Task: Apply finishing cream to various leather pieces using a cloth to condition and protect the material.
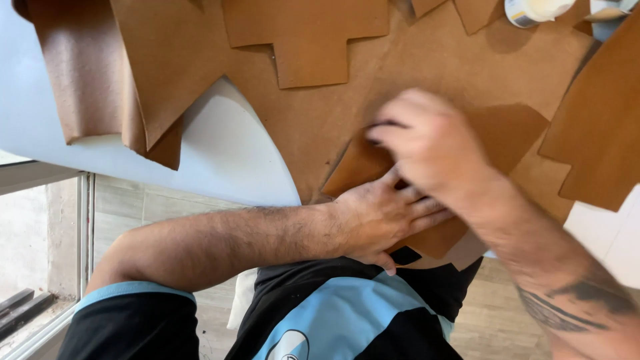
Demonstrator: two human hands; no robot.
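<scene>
A brown leather piece [507, 133] lies on a larger brown sheet [320, 120] at the near table edge. My left hand [380, 213] lies on the piece's near part, fingers flat on top and thumb at the piece's overhanging edge. My right hand [430, 143] is blurred and sits over the same piece, just beyond the left hand, with its fingers curled down onto it. A thin dark streak shows at its fingertips; I cannot tell what it is.
Several more cut brown leather pieces overlap across the white table [227, 153], some hanging over its left edge. A stepped piece [307, 40] lies at the back. A white cup [533, 10] stands at the back right. A tiled floor shows below.
</scene>
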